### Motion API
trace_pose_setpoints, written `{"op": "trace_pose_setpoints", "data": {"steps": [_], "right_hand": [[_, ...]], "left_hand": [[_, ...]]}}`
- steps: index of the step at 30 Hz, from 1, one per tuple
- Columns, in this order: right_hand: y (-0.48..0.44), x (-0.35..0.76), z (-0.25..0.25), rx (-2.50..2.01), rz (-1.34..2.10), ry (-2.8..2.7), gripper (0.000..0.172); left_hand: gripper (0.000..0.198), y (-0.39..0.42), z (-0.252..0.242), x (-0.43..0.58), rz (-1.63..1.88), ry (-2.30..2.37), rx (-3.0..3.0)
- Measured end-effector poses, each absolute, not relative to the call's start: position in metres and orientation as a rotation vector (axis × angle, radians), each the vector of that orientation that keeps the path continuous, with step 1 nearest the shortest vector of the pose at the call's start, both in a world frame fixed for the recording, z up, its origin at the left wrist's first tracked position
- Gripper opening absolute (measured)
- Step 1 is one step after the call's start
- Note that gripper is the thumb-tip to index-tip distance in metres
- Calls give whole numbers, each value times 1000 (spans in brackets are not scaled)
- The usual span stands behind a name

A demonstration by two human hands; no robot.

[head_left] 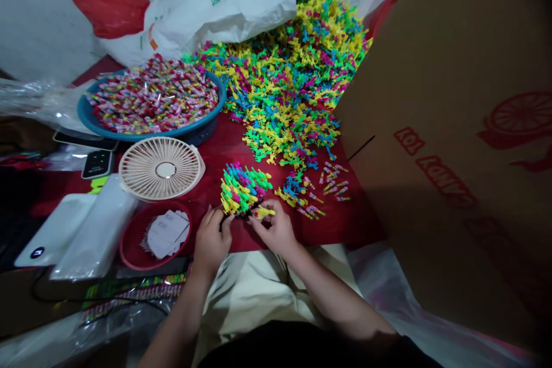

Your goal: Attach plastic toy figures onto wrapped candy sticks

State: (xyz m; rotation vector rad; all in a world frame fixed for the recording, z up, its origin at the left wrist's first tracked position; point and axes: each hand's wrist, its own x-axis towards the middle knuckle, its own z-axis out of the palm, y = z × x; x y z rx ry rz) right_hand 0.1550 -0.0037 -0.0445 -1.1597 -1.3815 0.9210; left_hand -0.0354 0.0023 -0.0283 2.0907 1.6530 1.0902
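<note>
The right hand (276,227) pinches a yellow piece (264,213) beside the colourful bundle (244,188); the left hand (214,237), curled, is at the bundle's near edge, its grip unclear. The table's (218,152) front edge is close. Bare red separates bundle from cream fan (160,168); a cardboard box (435,86) bounds the right.

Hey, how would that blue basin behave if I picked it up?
The blue basin looks stiff, since its rim holds a smooth curve. Heaped with small packets, it's probably fairly heavy, and tilting it would likely send some loose ones sliding off.
</note>
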Motion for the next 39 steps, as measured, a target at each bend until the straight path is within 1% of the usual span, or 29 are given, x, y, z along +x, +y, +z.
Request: {"op": "trace_pose_setpoints", "data": {"steps": [1, 4, 7, 13, 18, 20, 24, 26, 32, 36, 39], "right_hand": [[-5, 154, -45, -1158, 949, -1347, 28], [-9, 155, -47, -1179, 973, -1350, 21], [-10, 156, -45, -1199, 980, -1385, 17], [-4, 157, -35, -1290, 697, -1562, 11], [-1, 156, -27, -1410, 626, -1634, 7], [4, 154, -21, -1456, 599, -1731, 2], [16, 148, -8, -1572, 559, -1880, 13], [19, 144, -5, -1608, 553, -1868, 14], [9, 140, -7, -1665, 537, -1759, 11], [1, 144, -12, -1528, 526, -1651, 5], [-1, 146, -15, -1480, 520, -1634, 8]], "left_hand": [[11, 2, -28, -35, 1089, 1656, 2088], [13, 3, -29, -35, 1086, 1650, 2097], [13, 3, -30, -36, 1073, 1646, 2117], [14, 1, -33, -35, 1054, 1667, 2124], [14, 1, -34, -35, 1040, 1676, 2127], [15, 0, -34, -35, 1019, 1682, 2128], [15, 0, -35, -35, 1012, 1707, 2121], [15, 0, -36, -35, 1026, 1700, 2130], [15, 0, -33, -34, 1016, 1715, 2130], [14, 0, -32, -33, 1008, 1712, 2125], [13, 0, -31, -32, 1009, 1711, 2122]]}}
